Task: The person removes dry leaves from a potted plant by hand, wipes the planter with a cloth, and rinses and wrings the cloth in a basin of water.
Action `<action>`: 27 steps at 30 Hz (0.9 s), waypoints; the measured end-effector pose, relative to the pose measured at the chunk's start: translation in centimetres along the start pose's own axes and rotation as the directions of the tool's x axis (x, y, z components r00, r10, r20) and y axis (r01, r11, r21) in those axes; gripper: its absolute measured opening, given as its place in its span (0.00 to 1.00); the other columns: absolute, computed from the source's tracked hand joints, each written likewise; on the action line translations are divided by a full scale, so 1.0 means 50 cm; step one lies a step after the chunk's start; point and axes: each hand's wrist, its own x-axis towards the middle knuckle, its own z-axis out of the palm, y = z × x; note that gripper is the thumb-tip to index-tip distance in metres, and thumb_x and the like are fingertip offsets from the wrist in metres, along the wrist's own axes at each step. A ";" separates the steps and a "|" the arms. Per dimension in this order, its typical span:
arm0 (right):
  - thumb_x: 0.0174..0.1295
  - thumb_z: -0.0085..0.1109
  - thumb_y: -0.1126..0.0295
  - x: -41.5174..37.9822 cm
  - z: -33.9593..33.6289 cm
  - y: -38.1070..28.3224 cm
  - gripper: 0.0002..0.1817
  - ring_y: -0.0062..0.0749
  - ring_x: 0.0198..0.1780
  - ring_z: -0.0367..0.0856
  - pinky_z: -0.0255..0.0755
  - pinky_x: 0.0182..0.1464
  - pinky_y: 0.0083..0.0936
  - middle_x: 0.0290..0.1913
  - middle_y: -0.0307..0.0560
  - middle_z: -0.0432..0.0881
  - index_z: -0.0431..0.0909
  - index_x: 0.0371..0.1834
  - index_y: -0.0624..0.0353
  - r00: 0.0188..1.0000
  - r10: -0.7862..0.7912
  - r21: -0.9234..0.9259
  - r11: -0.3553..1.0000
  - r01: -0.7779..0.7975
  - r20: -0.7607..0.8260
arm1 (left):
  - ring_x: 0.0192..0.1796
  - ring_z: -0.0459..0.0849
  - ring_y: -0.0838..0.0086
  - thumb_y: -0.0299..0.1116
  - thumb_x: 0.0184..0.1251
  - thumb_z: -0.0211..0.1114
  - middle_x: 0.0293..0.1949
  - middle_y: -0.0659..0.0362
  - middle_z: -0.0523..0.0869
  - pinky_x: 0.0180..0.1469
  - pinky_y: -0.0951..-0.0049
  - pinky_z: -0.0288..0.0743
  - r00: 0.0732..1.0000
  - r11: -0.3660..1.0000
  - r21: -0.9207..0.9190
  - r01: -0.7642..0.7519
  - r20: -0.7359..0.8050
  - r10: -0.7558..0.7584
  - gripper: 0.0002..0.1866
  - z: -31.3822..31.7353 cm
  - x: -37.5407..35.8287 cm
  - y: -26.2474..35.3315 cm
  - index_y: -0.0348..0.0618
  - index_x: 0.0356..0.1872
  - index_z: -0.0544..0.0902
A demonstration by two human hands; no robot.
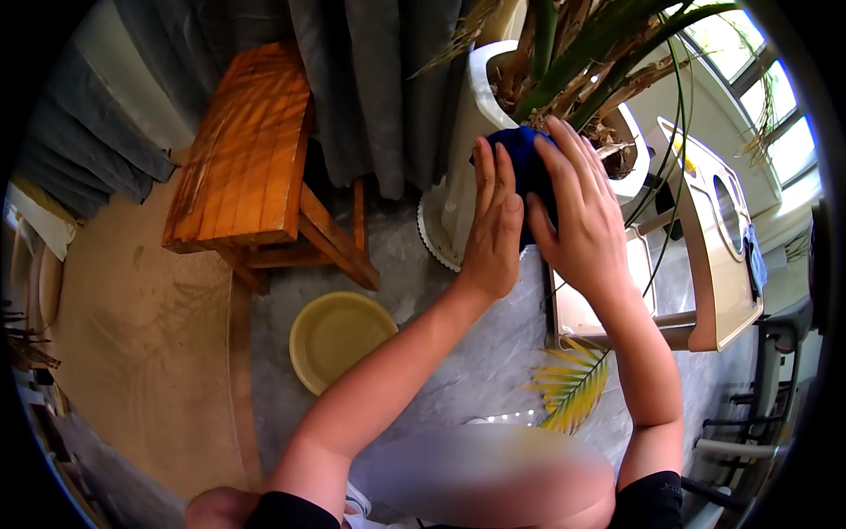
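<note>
A dark blue cloth [518, 148] lies bunched against the outside of a tall white planter [481, 84], just below its rim. My right hand [577, 198] rests flat over the right part of the cloth, with the fingers stretched out and the thumb apart. Along the cloth's left edge is my left hand [495, 238], its fingers extended towards the planter wall. Part of the cloth is hidden under my hands. A palm-like plant [564, 66] with green stalks and dry brown husks grows in the planter.
A yellowish basin [342, 339] sits on the grey marbled floor [414, 388]. Left of the planter is a wooden bench [242, 150] by grey curtains [370, 97]. A beige cart-like frame [705, 238] stands at right, and a yellowing palm frond [573, 388] lies below it.
</note>
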 end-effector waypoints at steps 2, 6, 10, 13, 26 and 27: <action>0.59 0.64 0.74 -0.021 0.013 -0.002 0.33 0.54 0.74 0.70 0.61 0.78 0.45 0.73 0.58 0.72 0.71 0.70 0.68 0.995 -0.075 -0.061 0.995 0.080 0.072 | 0.85 0.32 0.46 0.47 0.86 0.32 0.84 0.38 0.35 0.84 0.56 0.31 0.997 0.998 -0.010 0.062 0.042 -0.061 0.36 -0.008 0.000 -0.015 0.26 0.81 0.46; 0.63 0.62 0.70 0.010 0.014 -0.024 0.32 0.51 0.75 0.69 0.60 0.78 0.44 0.72 0.58 0.73 0.70 0.72 0.68 0.989 -0.096 -0.025 0.995 0.099 0.111 | 0.85 0.36 0.49 0.46 0.87 0.33 0.83 0.40 0.39 0.83 0.59 0.34 0.998 0.997 -0.026 0.067 0.019 -0.066 0.34 -0.017 0.010 -0.041 0.27 0.81 0.48; 0.64 0.60 0.68 0.065 0.049 -0.021 0.29 0.52 0.73 0.72 0.62 0.77 0.43 0.69 0.60 0.76 0.73 0.68 0.70 0.982 -0.160 -0.072 0.983 0.167 0.103 | 0.82 0.48 0.59 0.47 0.87 0.35 0.81 0.46 0.51 0.81 0.65 0.43 0.984 0.962 -0.220 0.161 -0.034 -0.173 0.33 -0.031 0.035 -0.070 0.31 0.80 0.53; 0.64 0.59 0.68 0.107 0.079 -0.016 0.27 0.54 0.71 0.74 0.63 0.76 0.42 0.68 0.63 0.76 0.75 0.65 0.72 0.978 -0.190 -0.067 0.978 0.196 0.087 | 0.80 0.58 0.67 0.48 0.88 0.37 0.79 0.50 0.61 0.80 0.70 0.50 0.950 0.856 -0.443 0.264 -0.033 -0.310 0.32 -0.049 0.064 -0.095 0.33 0.80 0.57; 0.63 0.57 0.70 0.195 0.173 0.003 0.29 0.60 0.74 0.69 0.65 0.76 0.41 0.72 0.75 0.69 0.73 0.67 0.74 0.980 -0.025 -0.164 0.985 0.058 0.195 | 0.80 0.61 0.69 0.46 0.88 0.37 0.81 0.53 0.62 0.79 0.74 0.53 0.865 0.691 -0.546 0.473 0.137 -0.483 0.31 -0.098 0.152 -0.147 0.40 0.83 0.54; 0.63 0.59 0.69 0.194 0.171 0.001 0.30 0.58 0.75 0.68 0.64 0.76 0.41 0.72 0.73 0.69 0.72 0.69 0.71 0.976 0.003 -0.170 0.985 0.035 0.216 | 0.80 0.61 0.70 0.45 0.87 0.37 0.81 0.53 0.62 0.79 0.74 0.53 0.870 0.713 -0.523 0.467 0.128 -0.476 0.31 -0.098 0.151 -0.146 0.40 0.83 0.54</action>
